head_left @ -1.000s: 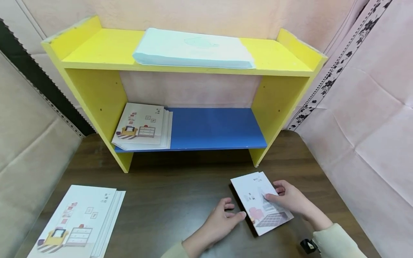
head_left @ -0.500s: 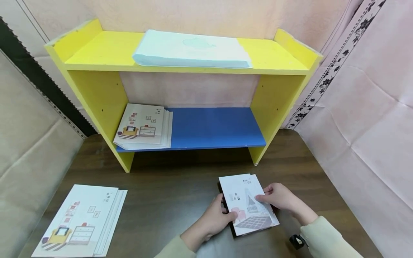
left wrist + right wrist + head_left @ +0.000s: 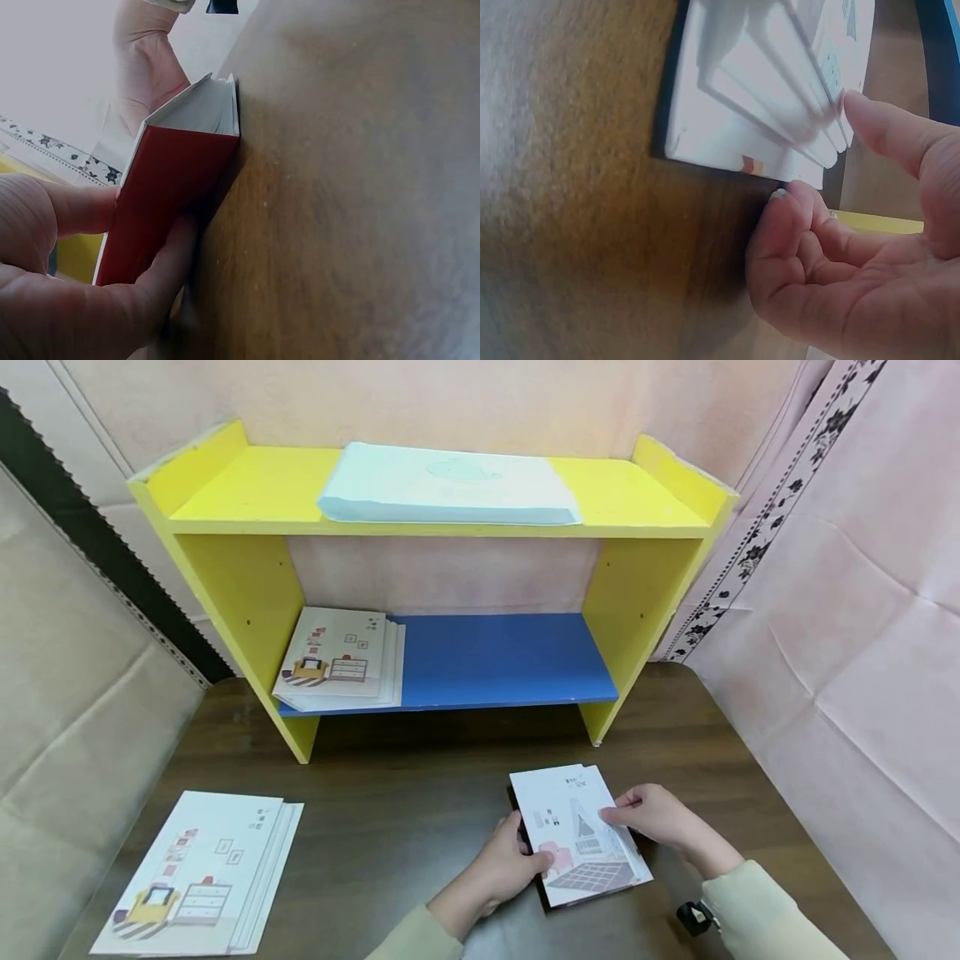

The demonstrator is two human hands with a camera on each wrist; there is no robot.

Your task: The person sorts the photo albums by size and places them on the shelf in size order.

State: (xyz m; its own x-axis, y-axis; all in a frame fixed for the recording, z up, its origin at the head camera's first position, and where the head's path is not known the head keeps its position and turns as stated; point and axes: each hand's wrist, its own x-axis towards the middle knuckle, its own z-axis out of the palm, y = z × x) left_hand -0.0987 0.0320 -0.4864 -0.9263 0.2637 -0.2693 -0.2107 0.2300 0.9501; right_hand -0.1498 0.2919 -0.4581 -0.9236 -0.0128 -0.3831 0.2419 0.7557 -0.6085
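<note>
A book (image 3: pixel 581 835) with a white illustrated cover lies slightly turned on the table, right of the middle. The left hand (image 3: pixel 502 864) grips its spine edge, thumb on the front cover. In the left wrist view the spine (image 3: pixel 169 180) shows red, with the thumb and a finger on either side of it. At the opposite edge is the right hand (image 3: pixel 667 822), its thumb on the edge of the cover. The right wrist view shows white pages (image 3: pixel 757 82) fanned apart, the right thumb against the upper ones and curled fingers by the lower cover.
Behind stands a yellow shelf unit (image 3: pixel 652 577) with a blue lower board (image 3: pixel 502 660). A stack of booklets (image 3: pixel 333 656) sits on that board's left end. A pale blue packet (image 3: pixel 450 485) lies on top. More overlapping booklets (image 3: pixel 195 877) lie at the table's left.
The book has moved left and turned a little, and the left hand has come to grip its spine edge. The right hand has followed leftward, and the pages at its edge have spread slightly.
</note>
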